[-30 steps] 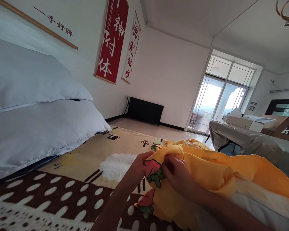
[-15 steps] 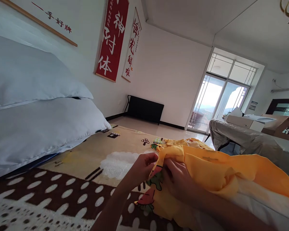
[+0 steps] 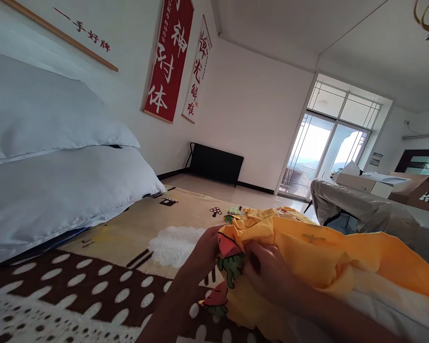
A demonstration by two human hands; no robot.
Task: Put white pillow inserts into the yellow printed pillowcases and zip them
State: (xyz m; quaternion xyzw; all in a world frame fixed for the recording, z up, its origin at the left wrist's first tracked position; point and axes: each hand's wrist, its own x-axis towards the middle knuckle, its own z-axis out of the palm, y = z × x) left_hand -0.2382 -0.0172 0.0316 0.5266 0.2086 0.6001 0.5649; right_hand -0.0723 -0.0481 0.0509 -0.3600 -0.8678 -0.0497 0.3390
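A yellow quilt cover point(image 3: 307, 247) with printed radishes and green leaves lies bunched over the bed at the right. Its edge is gripped between my left hand point(image 3: 205, 252) and my right hand point(image 3: 270, 267), which are close together. The left fingers are closed behind the printed edge and partly hidden by it. On the other side, the right thumb and fingers pinch the fabric. White cloth point(image 3: 386, 305) shows beside the yellow at lower right. Beneath lies a beige and brown patterned blanket point(image 3: 128, 238) with white spots.
Two white pillows point(image 3: 71, 186) are stacked at the left by the wall. A black folded panel point(image 3: 216, 162) leans at the far wall. At right, a plastic-covered table point(image 3: 361, 205) carries open boxes point(image 3: 364, 181). Behind it is a glass door point(image 3: 321, 147).
The printed edge of the cover has turned, so more of the red radish faces me. My left hand has shifted slightly behind it, and the right hand stays on the fabric.
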